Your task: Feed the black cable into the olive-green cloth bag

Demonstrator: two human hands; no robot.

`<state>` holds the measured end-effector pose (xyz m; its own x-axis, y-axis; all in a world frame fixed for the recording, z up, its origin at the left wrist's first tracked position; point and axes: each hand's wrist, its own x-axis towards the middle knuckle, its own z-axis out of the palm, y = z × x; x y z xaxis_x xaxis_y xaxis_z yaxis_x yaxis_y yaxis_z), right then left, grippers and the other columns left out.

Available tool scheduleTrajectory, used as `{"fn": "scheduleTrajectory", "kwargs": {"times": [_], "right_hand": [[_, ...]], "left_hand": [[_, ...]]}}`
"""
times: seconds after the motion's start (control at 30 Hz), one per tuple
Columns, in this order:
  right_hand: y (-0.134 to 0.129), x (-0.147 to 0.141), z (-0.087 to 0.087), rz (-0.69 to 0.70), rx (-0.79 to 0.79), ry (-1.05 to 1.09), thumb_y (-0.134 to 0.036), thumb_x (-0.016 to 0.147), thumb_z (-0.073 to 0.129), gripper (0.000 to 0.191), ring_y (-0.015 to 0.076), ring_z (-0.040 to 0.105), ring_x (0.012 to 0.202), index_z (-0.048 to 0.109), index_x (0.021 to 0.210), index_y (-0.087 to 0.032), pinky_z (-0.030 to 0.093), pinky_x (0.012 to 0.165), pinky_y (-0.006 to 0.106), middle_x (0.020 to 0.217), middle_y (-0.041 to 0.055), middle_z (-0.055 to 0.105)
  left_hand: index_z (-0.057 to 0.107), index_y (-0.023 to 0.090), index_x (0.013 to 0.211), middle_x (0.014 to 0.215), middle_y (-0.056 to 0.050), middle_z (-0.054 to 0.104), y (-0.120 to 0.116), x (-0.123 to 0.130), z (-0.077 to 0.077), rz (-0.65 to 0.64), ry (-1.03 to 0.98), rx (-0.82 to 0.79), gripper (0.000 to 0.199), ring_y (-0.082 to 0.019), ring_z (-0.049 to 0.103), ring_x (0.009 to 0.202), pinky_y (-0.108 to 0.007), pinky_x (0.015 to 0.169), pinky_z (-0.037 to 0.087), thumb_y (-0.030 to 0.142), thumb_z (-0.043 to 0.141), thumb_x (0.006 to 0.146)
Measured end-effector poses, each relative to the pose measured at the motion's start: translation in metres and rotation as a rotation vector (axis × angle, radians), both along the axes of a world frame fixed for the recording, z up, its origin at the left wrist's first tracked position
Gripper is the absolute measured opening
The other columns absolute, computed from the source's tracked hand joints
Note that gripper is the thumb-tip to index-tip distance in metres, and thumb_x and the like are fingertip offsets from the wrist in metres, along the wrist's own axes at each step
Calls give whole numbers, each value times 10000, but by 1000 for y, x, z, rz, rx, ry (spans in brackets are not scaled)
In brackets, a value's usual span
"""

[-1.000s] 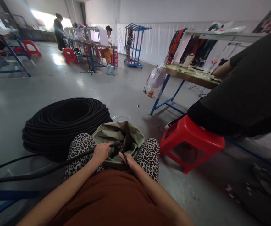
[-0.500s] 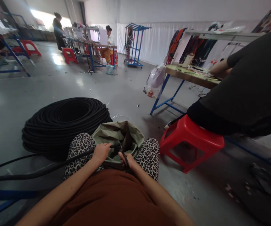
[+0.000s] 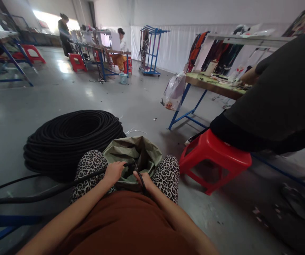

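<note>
My left hand (image 3: 114,171) is closed around a thick black cord (image 3: 88,176) just short of its end, which points to the right. In my right hand (image 3: 144,179) is a pair of black-handled scissors (image 3: 141,178), with the blades close to the cord's end; whether they touch it I cannot tell. Both hands are over an olive-green bag (image 3: 152,147) with its mouth open, set between my knees. The cord trails off to the left past a big coil of black cord (image 3: 54,141) on the floor. The inside of the bag is mostly dark.
A person in a dark top sits on a red stool (image 3: 218,152) close on my right, at a workbench (image 3: 216,85) with a plastic bag (image 3: 174,90) hanging from its corner. Blue metal bars (image 3: 11,220) are at lower left. Farther back are a blue rack (image 3: 154,49) and two people.
The scissors in my right hand have shifted slightly at the cord's end. My left hand stays in place. The person on the right has moved an arm over the workbench.
</note>
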<state>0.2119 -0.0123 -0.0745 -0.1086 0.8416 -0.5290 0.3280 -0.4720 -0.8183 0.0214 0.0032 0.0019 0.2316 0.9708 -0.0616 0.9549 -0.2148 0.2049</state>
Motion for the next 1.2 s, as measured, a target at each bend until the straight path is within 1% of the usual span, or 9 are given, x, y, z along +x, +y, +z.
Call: {"fn": "scheduleTrajectory", "kwargs": {"times": [0.17, 0.3, 0.47, 0.67, 0.83, 1.0, 1.1, 1.2], "right_hand": [[-1, -2, 4, 7, -9, -74, -460, 892, 611, 475, 88, 415, 427, 521, 542, -153, 297, 416, 198, 454, -20, 439], [-2, -3, 9, 52, 2, -124, -421, 897, 614, 498, 89, 419, 448, 488, 493, -159, 304, 429, 197, 451, -10, 436], [-3, -2, 13, 74, -46, -83, -444, 875, 644, 491, 102, 435, 432, 482, 499, -173, 316, 415, 200, 428, -13, 418], [-5, -3, 28, 90, -100, -104, -424, 910, 603, 509, 109, 434, 398, 479, 483, -175, 341, 401, 219, 426, -4, 429], [-6, -3, 35, 99, -76, -124, -397, 879, 655, 481, 128, 481, 442, 491, 488, -169, 366, 434, 227, 456, 13, 473], [-7, -2, 31, 60, -120, -78, -415, 897, 624, 493, 113, 422, 379, 459, 491, -189, 339, 396, 229, 422, -14, 408], [-6, -2, 24, 39, -130, -50, -444, 880, 644, 465, 127, 462, 387, 492, 521, -189, 347, 397, 223, 413, -12, 417], [-3, -2, 13, -10, -140, -55, -491, 881, 630, 442, 141, 498, 403, 545, 580, -178, 381, 410, 225, 423, -5, 446]], "left_hand": [[640, 194, 1224, 1115, -105, 728, 1, 1, 0, 19, 8, -39, 351, -206, 658, 1024, -317, 889, 454, 212, 433, 941], [647, 191, 1214, 1106, -110, 730, 1, 2, 1, 17, 25, -47, 347, -206, 662, 1031, -312, 886, 457, 206, 441, 935], [653, 200, 1209, 1114, -110, 731, 1, 3, 2, 34, 44, -72, 351, -206, 663, 1027, -314, 879, 458, 193, 437, 933], [647, 193, 1225, 1100, -117, 728, 1, 4, 2, 18, 88, -73, 357, -231, 664, 1025, -328, 858, 456, 207, 433, 940], [654, 203, 1212, 1112, -116, 725, 0, 5, 5, 31, 70, -86, 347, -220, 660, 1031, -321, 870, 449, 197, 444, 935], [653, 187, 1212, 1094, -123, 724, 2, 1, 4, 44, 82, -79, 350, -230, 662, 1019, -330, 873, 448, 204, 441, 934], [649, 179, 1217, 1098, -127, 721, 3, -2, 0, 41, 72, -61, 357, -244, 662, 1024, -344, 871, 452, 204, 431, 935], [640, 175, 1224, 1122, -120, 718, 3, -3, -2, 42, 61, -48, 363, -242, 658, 1040, -341, 881, 453, 194, 420, 936]]}}
